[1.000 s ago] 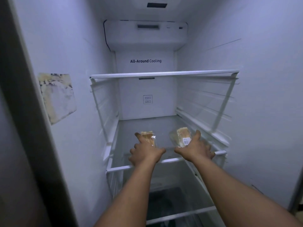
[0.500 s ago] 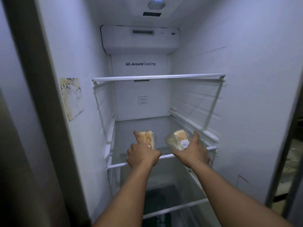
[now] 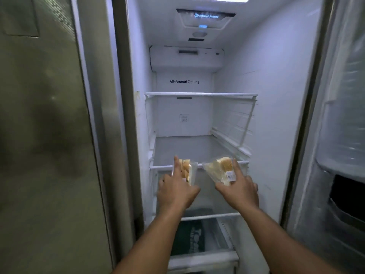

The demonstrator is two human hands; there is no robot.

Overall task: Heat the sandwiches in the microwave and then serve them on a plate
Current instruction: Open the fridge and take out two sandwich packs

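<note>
Two sandwiches in clear plastic wrap are held in front of an open fridge. My left hand [image 3: 175, 189] grips the left sandwich [image 3: 187, 170], thumb up along its side. My right hand [image 3: 240, 189] grips the right sandwich [image 3: 220, 171], which carries a small white barcode label. Both packs hang just outside the front edge of the middle glass shelf [image 3: 197, 149], at about its height. No microwave or plate is in view.
The fridge interior is white, with an upper shelf [image 3: 201, 94] and a lower shelf rail [image 3: 209, 216]. A dark green pack [image 3: 189, 236] lies in the bottom drawer. The closed steel door [image 3: 43, 135] fills the left; the open door's bins [image 3: 339, 155] stand at the right.
Both hands have drawn the sandwiches back off the middle shelf and out past its front edge. The view has pulled away from the fridge, bringing both doors into sight.
</note>
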